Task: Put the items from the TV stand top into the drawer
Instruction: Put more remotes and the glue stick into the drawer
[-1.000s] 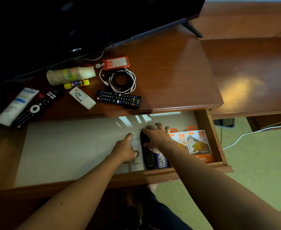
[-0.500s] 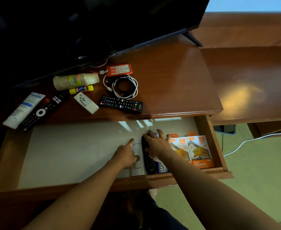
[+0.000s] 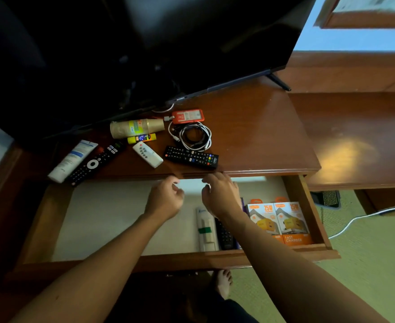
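Observation:
The open drawer holds a white tube, a black remote and two orange charger boxes at its right end. Both of my hands hover empty over the drawer near the stand's front edge: my left hand and my right hand, fingers loosely curled. On the stand top lie a black remote, a small white remote, a long black remote, a white tube, a yellow glue stick, a stack of paper cups, coiled cables and a red card holder.
A large black TV stands at the back of the stand, its foot at the right. A lower wooden surface adjoins on the right. A white cable runs over the green floor. My bare foot shows below the drawer.
Both hands let go of the white tube and the black remote in the drawer and rose toward the stand's front edge. The camera tilted upward.

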### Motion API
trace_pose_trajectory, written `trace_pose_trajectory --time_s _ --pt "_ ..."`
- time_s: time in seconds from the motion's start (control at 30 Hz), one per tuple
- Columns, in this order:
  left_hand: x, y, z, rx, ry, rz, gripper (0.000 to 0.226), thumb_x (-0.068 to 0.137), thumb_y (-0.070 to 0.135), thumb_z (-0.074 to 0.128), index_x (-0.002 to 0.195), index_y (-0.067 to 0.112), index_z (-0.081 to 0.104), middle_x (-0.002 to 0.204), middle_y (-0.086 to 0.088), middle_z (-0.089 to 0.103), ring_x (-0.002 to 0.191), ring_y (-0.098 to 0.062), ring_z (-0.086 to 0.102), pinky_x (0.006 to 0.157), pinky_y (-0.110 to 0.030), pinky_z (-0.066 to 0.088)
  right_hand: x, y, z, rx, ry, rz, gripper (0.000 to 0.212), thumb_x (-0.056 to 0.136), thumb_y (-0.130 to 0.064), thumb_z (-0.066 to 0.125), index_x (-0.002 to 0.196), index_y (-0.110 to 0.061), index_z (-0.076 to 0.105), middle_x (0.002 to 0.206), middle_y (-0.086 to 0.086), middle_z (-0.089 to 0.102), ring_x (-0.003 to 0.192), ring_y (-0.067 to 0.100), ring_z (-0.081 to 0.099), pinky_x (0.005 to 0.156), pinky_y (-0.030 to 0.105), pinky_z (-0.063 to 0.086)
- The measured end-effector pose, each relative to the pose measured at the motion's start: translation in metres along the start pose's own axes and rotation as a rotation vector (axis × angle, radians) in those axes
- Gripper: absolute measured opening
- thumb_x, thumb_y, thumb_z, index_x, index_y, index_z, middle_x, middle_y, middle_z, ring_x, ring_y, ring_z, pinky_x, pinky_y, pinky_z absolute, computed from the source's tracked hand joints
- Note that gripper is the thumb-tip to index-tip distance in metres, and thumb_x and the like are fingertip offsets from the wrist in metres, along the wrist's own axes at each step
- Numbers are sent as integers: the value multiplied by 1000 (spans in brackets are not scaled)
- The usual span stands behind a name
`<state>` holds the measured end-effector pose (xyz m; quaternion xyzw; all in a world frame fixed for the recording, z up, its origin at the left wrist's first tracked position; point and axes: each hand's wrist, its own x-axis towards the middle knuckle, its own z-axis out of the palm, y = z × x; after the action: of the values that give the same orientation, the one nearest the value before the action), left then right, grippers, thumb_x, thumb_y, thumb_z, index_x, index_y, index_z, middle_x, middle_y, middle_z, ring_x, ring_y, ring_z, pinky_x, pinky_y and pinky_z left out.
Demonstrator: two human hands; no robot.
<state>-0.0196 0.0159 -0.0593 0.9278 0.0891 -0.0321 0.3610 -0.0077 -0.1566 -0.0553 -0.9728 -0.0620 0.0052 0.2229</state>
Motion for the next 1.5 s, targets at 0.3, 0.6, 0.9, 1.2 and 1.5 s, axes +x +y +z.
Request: trace_pose_trajectory --time_s 0.3,0.6,0.9,1.2,1.5 --pt "63 9 -48 60 137 -250 44 88 29 65 126 10 53 129 -19 52 116 -40 55 91 -41 48 50 -29 -12 -187 -50 -74 41 87 -29 54 127 -19 53 134 6 49 123 33 40 97 49 35" --pt "95 18 -41 96 159 -541 80 82 53 67 141 12 30 140 -21 38 120 -43 51 91 -43 47 72 -22 -10 -298 -67 -142 39 88 -33 56 124 -20 49 127 7 50 117 32 43 92 49 35" --pt "112 16 -43 29 175 -615 76 83 36 74 140 8 32 136 -24 40 109 -45 58 82 -48 59 66 -19 -13 -221 -79 -190 41 87 -33 59 122 -14 49 119 11 55 113 34 50 90 44 43" --pt "85 5 -61 87 121 -469 78 80 35 75 138 7 32 138 -22 44 120 -42 54 92 -44 49 47 -42 -9 -37 -83 -69 52 80 -32 62 127 -16 47 117 11 58 104 38 54 82 43 49" --pt "-8 -36 -49 93 27 -101 47 81 40 72 110 15 45 116 -9 49 94 -31 57 71 -35 46 -28 -70 16 103 -199 204 53 76 -48 62 116 -20 43 110 4 54 90 29 60 72 39 52"
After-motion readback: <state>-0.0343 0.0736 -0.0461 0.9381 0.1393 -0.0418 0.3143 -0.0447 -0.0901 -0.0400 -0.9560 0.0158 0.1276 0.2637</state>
